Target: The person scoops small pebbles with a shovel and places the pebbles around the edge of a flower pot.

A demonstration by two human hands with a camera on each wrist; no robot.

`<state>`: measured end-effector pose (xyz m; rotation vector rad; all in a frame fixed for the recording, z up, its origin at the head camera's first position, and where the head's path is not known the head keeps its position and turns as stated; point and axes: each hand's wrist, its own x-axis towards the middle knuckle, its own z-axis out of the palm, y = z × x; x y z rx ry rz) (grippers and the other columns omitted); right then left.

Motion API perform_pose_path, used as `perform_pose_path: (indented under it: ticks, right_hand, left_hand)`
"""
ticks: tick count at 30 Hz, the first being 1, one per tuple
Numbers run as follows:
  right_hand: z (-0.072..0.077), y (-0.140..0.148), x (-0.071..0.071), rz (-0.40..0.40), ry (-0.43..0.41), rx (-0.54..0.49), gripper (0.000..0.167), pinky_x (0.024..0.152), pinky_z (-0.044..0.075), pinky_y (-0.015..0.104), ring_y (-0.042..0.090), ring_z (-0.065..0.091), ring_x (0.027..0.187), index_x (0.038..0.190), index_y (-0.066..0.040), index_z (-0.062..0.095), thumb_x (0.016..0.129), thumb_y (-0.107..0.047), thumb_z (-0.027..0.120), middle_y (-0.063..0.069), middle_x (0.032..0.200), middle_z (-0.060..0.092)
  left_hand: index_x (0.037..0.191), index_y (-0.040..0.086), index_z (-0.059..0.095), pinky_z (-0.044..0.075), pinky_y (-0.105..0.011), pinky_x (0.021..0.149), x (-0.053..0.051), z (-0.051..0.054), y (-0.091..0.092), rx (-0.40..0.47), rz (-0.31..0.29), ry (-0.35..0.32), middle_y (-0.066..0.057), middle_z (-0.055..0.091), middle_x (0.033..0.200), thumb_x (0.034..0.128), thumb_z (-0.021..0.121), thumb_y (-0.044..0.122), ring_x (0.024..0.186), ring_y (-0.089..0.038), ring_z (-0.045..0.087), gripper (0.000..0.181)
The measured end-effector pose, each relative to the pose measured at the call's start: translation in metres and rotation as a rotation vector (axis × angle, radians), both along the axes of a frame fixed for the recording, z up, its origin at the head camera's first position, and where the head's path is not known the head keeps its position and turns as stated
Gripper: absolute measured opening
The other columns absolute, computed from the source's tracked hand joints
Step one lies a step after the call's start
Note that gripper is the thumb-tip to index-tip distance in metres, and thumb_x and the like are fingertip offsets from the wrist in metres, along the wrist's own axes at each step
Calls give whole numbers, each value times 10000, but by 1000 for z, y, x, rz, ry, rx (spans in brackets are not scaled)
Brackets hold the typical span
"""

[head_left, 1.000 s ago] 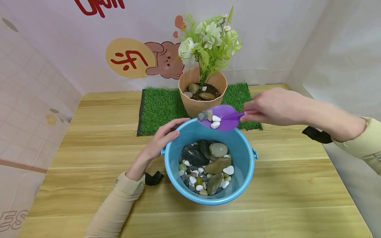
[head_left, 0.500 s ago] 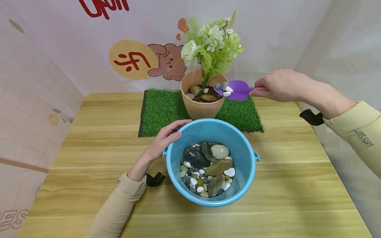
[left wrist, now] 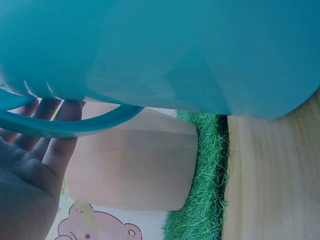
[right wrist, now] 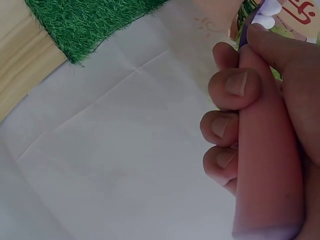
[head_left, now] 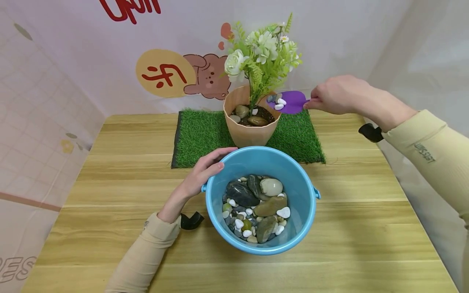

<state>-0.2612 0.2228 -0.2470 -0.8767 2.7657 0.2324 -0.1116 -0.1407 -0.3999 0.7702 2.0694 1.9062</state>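
Note:
My right hand (head_left: 338, 94) grips the pink handle (right wrist: 267, 150) of a small purple shovel (head_left: 295, 101). Several white and grey pebbles (head_left: 279, 104) lie on its blade, held over the right rim of a peach flowerpot (head_left: 250, 132). White flowers and green leaves (head_left: 264, 49) rise from dark soil in the pot, with larger stones around the stem. My left hand (head_left: 199, 173) holds the rim of a blue bucket (head_left: 297, 175), thumb at the rim and fingers along the outer wall. Stones and pebbles (head_left: 253, 211) cover the bucket's bottom. The bucket handle (left wrist: 95, 125) crosses the left fingers.
The pot stands on a green grass mat (head_left: 203, 136) on a wooden table (head_left: 121, 183). Just in front of the pot is the bucket. Behind it hangs a printed pale backdrop (head_left: 329, 40).
My right hand has carried the loaded shovel from above the bucket's far rim up and away to the pot's right rim. The left hand stays on the bucket.

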Motion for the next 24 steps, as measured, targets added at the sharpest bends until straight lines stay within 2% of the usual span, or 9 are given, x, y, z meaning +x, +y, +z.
perform_pose_path:
  ticks: [6, 9, 12, 16, 24]
  right_hand:
    - [7, -9, -1, -34, 19, 58, 468, 521, 379, 317, 173, 457, 596, 736, -130, 580, 1082, -439, 515, -1, 647, 478]
    - [10, -13, 1, -39, 48, 83, 453, 508, 441, 358, 202, 512, 602, 790, -90, 645, 1075, -425, 536, 30, 666, 546]
    - [10, -18, 3, -16, 119, 98, 453, 458, 445, 375, 200, 494, 561, 739, -70, 620, 1062, -384, 576, 36, 628, 526]
    - [10, -24, 6, 7, 206, 128, 483, 411, 422, 349, 175, 436, 522, 638, -96, 529, 1045, -339, 619, 13, 566, 431]
    - [11, -36, 12, 31, 306, 197, 502, 433, 503, 381, 169, 440, 514, 618, -86, 498, 1028, -325, 660, 14, 550, 410]
  left_hand:
    - [1542, -79, 430, 670, -420, 912, 1, 0, 0, 0, 4, 2, -337, 537, 1494, 1038, 437, 172, 1235, -441, 664, 563]
    - [1542, -79, 432, 670, -421, 914, 1, 0, 0, -2, 5, 8, -340, 534, 1495, 1038, 434, 165, 1236, -442, 665, 559]
    - [1539, -78, 436, 669, -423, 917, 0, 0, 0, -4, 6, 13, -338, 535, 1495, 1037, 433, 161, 1237, -452, 662, 557]
    - [1541, -75, 437, 669, -429, 918, 0, 0, 0, -6, 4, 16, -335, 535, 1497, 1039, 436, 167, 1238, -466, 658, 557]
    - [1543, -72, 434, 668, -477, 902, 0, 0, 0, 2, -3, 7, -340, 539, 1485, 1037, 432, 171, 1226, -511, 650, 561]
